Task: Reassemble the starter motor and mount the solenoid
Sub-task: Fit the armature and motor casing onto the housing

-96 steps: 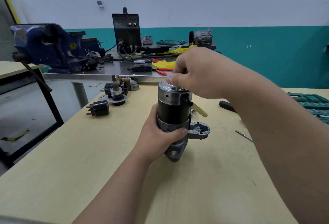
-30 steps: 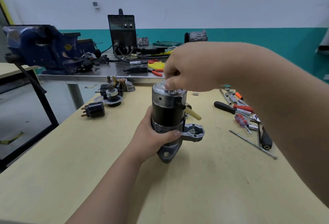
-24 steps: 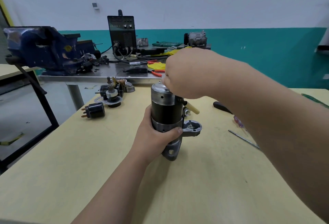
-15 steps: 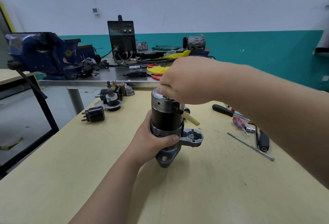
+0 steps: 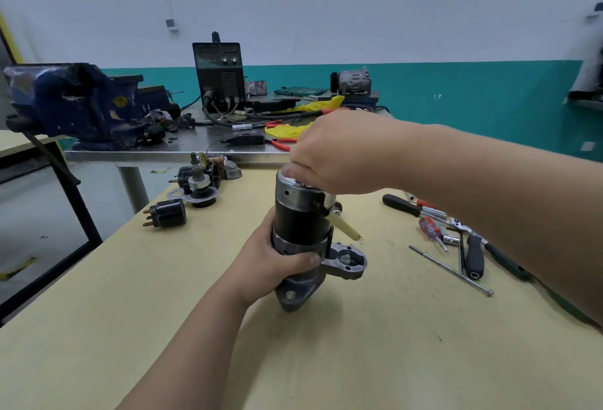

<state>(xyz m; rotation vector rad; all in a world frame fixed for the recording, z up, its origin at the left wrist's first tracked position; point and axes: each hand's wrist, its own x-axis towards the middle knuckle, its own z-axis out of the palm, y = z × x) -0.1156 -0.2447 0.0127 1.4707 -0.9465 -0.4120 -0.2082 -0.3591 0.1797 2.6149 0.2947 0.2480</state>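
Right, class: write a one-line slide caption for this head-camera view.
Left hand steadies the starter motor on the table while the right hand works at its top cap.

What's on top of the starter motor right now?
Right hand, fingers curled down onto the silver end cap. Anything held there is hidden under the hand. Left hand grips the motor body lower down.

Head camera: looking forward and down from the person's head, hovering close over the yellow table (image 5: 98, 311).
Backdrop: reaching the far wall (image 5: 359, 2).
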